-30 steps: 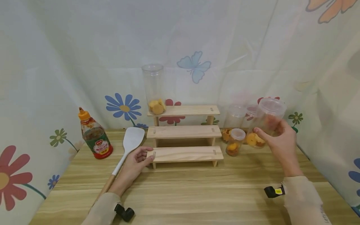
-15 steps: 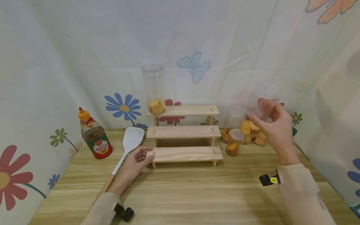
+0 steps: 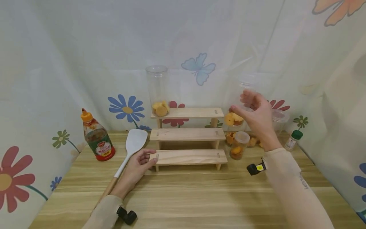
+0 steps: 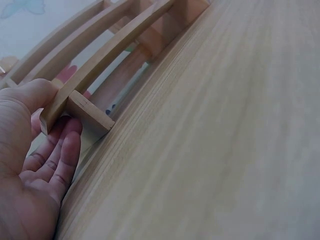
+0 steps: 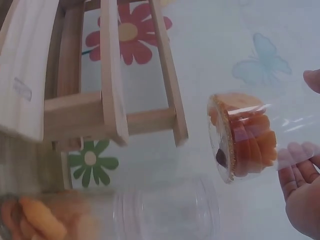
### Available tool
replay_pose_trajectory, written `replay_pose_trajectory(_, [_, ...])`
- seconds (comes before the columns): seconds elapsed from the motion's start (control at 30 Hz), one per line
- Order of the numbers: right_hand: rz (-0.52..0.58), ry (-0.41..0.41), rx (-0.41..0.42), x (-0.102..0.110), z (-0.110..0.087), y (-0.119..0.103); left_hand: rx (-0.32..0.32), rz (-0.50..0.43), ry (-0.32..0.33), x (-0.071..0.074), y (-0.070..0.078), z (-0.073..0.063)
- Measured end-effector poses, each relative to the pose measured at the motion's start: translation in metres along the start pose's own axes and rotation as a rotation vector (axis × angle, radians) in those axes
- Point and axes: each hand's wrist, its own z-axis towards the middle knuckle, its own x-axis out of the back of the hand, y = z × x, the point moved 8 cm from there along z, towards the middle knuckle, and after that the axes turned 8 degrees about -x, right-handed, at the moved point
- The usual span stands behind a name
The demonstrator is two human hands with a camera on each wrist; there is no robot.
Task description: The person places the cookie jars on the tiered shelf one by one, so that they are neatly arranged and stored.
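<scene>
My right hand [image 3: 258, 116] grips a tall clear jar [image 5: 247, 140] with orange-yellow cookies in its bottom. The jar is raised above the other jars, right of a three-step wooden rack [image 3: 188, 156]. In the right wrist view, thumb and fingers lie on either side of its clear wall. My left hand [image 3: 137, 165] pinches the left end of the rack's lowest step, thumb on top and fingers underneath in the left wrist view. On the left of the top step stands another tall clear jar [image 3: 158, 92] with cookies.
A small lidded jar [image 3: 239, 145] stands right of the rack, with more cookie jars behind it. Farther right is a green-capped shaker bottle [image 3: 294, 140]. Left of the rack are a white spatula [image 3: 135, 141], partly under my left forearm, and a sauce bottle [image 3: 98, 136].
My right hand has lifted the jar from among the others and carried it up and left toward the rack. The green-capped bottle has come into view. My left hand stays put.
</scene>
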Motion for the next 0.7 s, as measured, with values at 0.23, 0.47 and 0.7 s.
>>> replay_pose_trajectory(0.23, [0.051,-0.077,0.009,-0.040,0.018,-0.014,-0.003,-0.006,0.001,0.000,0.000,0.000])
replay_pose_trajectory(0.47, [0.082,-0.123,0.012,-0.075,0.032,-0.021,-0.004,-0.014,-0.001,0.000,0.000,0.000])
replay_pose_trajectory(0.7, [0.082,-0.136,0.012,-0.103,0.041,-0.026,0.001,-0.011,-0.003,0.000,0.000,0.000])
